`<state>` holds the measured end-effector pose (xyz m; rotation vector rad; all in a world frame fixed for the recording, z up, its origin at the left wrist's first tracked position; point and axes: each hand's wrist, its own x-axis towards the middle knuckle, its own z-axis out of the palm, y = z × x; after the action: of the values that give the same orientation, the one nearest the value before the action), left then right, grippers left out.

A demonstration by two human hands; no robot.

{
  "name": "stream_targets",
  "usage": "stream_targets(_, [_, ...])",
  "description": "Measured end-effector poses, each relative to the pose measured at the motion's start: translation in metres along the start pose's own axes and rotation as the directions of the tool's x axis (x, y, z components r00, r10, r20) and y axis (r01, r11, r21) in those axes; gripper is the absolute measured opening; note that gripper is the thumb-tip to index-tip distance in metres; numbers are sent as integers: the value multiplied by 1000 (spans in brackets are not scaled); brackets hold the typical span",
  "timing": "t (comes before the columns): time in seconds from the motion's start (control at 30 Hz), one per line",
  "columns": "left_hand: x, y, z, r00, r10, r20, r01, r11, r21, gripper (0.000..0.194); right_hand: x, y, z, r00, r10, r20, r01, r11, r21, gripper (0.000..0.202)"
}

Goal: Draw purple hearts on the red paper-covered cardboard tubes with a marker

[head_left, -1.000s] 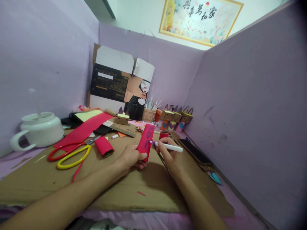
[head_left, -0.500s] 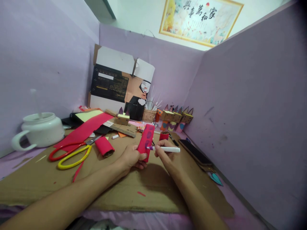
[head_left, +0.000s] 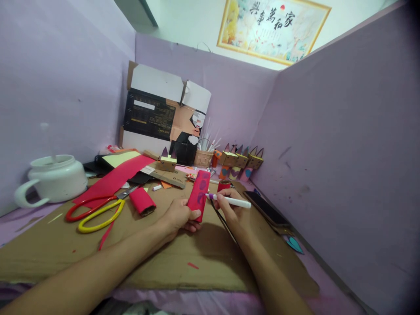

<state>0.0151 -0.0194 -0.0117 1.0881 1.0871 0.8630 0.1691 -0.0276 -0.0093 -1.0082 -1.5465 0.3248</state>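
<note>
My left hand grips the lower end of a flat red paper-covered strip, tilted up off the cardboard. Purple rounded marks run in a row down the strip's face. Between the fingers of my right hand is a white marker with a purple tip, which points at the strip's right edge beside the lowest mark. To the left, a short red tube lies on its side near scissors with red and yellow handles. Another red tube stands behind my right hand.
A cardboard sheet covers the table. On the left stands a white mug; at right lies a phone. Behind are red paper, a small eared box, several eared figures, a basket and a flattened carton.
The marker tip has moved slightly right and up, from the strip's face to its right edge. The lowest purple mark looks larger. My left hand and the strip stay nearly in place.
</note>
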Motion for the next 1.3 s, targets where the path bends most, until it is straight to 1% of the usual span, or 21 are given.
stream_targets(0.2, [0,0,0,1000,5,-5,-5,1000,2,17,-1,1,2,1000,17,25,-17,1000,14,19])
stream_targets(0.4, [-1,1,0,1000,3,-10,-3,1000,-6,13,-2,1,3,998,51,28,-51,999,14,20])
stream_targets(0.63, [-2,2,0,1000,3,-17,-3,1000,-21,18,-3,0,3,996,59,66,-61,998,27,19])
stream_targets(1.0, [-2,3,0,1000,-16,-17,17,1000,14,11,-5,2,4,988,79,135,-84,996,29,19])
stream_targets(1.07, [-2,3,0,1000,-15,-15,15,1000,15,11,-4,1,4,990,79,117,-84,996,31,19])
stream_targets(1.23, [-1,1,0,1000,-14,-9,14,1000,1,9,-1,-2,2,999,24,-46,-20,995,93,17])
stream_targets(1.3, [1,0,-1,1000,-12,-7,12,1000,-3,9,0,-2,2,998,15,-56,-10,995,97,16])
